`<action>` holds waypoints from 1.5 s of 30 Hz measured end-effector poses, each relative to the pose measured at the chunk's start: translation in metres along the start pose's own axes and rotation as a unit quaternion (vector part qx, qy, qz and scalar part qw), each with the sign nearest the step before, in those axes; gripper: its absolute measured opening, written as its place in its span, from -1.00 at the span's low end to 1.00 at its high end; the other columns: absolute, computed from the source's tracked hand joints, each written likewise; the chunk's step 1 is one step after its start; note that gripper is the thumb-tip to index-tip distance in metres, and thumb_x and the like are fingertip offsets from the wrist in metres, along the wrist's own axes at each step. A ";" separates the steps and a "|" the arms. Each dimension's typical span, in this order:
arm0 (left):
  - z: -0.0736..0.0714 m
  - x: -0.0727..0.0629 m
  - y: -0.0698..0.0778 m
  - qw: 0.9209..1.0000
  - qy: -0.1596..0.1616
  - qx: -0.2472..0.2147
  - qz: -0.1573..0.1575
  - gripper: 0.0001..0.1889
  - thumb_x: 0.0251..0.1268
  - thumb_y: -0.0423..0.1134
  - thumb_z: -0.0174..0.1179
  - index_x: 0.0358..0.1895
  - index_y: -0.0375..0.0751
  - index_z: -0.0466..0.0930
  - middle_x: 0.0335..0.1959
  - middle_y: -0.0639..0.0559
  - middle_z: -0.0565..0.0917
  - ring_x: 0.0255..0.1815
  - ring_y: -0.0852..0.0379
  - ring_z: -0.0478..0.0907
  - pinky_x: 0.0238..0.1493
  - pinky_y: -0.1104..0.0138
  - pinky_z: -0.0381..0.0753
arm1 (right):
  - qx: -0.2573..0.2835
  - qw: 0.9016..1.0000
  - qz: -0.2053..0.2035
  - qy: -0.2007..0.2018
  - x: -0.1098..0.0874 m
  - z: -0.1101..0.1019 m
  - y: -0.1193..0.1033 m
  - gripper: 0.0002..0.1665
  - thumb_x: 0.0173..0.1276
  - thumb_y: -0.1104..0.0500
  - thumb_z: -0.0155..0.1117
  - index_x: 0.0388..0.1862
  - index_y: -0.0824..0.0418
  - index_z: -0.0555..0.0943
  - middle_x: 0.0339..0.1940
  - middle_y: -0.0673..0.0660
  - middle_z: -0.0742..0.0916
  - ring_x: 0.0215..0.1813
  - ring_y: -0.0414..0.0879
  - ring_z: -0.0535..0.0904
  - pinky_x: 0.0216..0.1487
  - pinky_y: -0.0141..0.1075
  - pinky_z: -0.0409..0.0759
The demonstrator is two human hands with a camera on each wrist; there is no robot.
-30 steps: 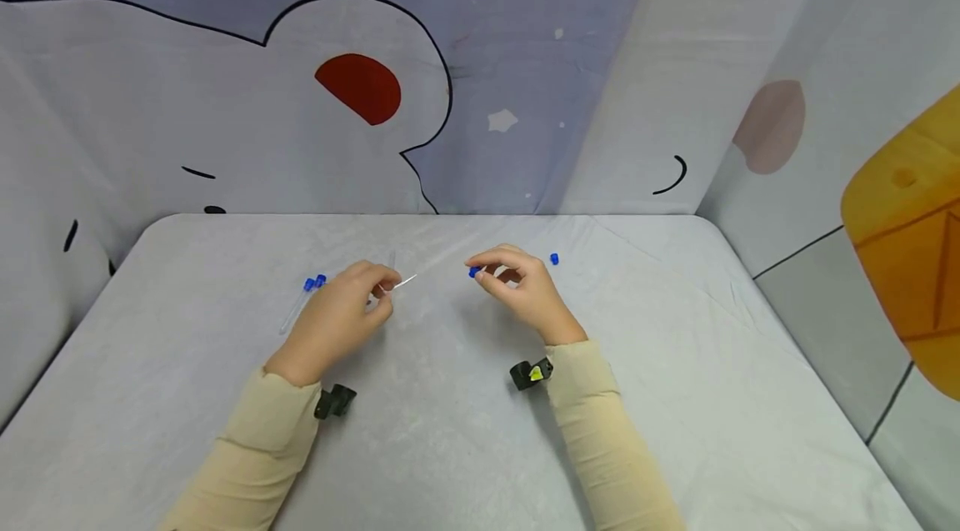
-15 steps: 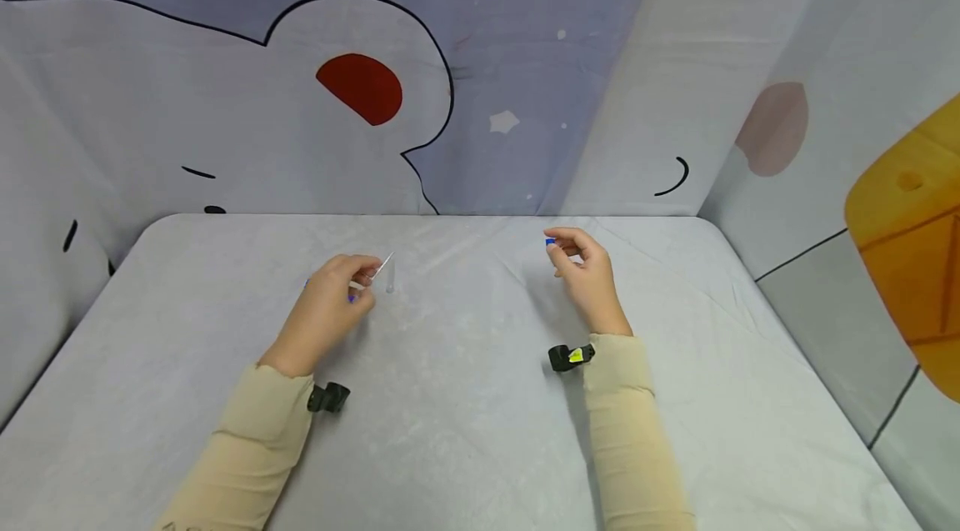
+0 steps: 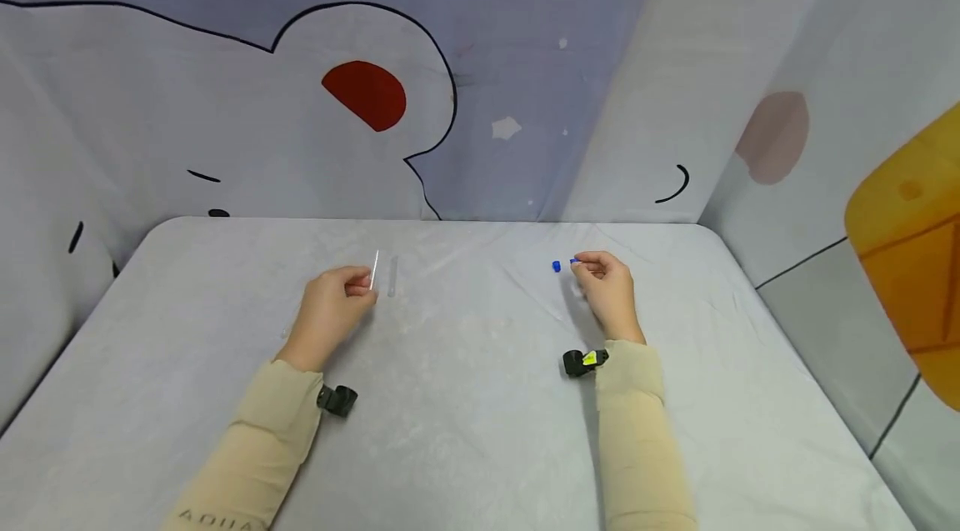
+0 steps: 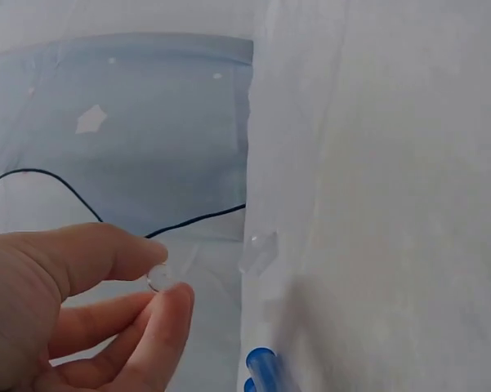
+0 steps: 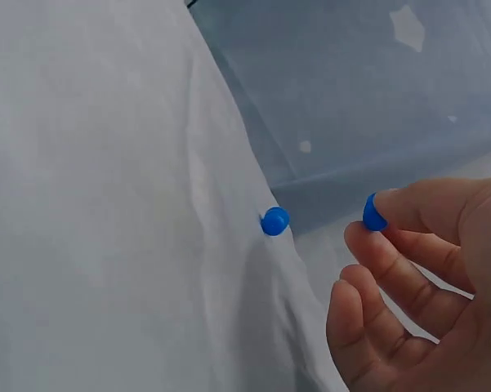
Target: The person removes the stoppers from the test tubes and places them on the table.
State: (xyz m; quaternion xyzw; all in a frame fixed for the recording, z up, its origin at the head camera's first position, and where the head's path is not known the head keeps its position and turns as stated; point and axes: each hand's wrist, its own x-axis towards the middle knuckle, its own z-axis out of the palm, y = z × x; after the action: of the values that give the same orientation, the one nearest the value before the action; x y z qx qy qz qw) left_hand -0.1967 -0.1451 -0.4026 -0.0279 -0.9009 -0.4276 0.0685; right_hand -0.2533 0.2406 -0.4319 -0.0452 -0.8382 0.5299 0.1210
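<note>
A clear test tube (image 3: 374, 271) stands nearly upright, pinched between the thumb and fingers of my left hand (image 3: 330, 314); its round end (image 4: 158, 278) faces the left wrist camera. Just right of that hand, a second clear tube (image 3: 393, 277) lies on the table. Blue-capped tubes (image 4: 265, 369) show at the bottom of the left wrist view, mostly hidden by the left hand in the head view. My right hand (image 3: 611, 296) pinches a small blue cap (image 5: 373, 213) between thumb and fingertip. Beside it, another blue cap (image 5: 275, 220) rests on the table.
A white cloth covers the table (image 3: 465, 398). Printed fabric walls (image 3: 510, 56) rise behind it and at both sides. A small black camera is strapped to each wrist.
My right hand has moved right with its blue cap, away from the left hand to near the other cap. The left hand has shifted slightly left, and its tube has turned upright.
</note>
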 end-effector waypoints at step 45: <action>0.011 0.028 0.002 0.993 -0.013 0.116 -0.010 -0.67 0.46 -0.47 -0.07 0.10 -0.53 0.61 -0.05 -0.42 0.68 -0.09 -0.26 0.66 -0.04 -0.05 0.64 | -0.151 0.984 0.088 -0.031 0.031 0.009 0.000 -0.73 0.41 0.16 0.35 -0.09 0.36 0.69 -0.17 0.25 0.75 -0.14 0.06 0.61 -0.07 -0.14 0.57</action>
State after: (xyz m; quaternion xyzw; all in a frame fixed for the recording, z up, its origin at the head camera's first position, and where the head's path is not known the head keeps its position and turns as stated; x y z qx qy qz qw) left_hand -0.2257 -0.1355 -0.4037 -0.0164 -0.9456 -0.3202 0.0550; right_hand -0.2860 0.2391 -0.4303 -0.1200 -0.9048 0.4067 0.0391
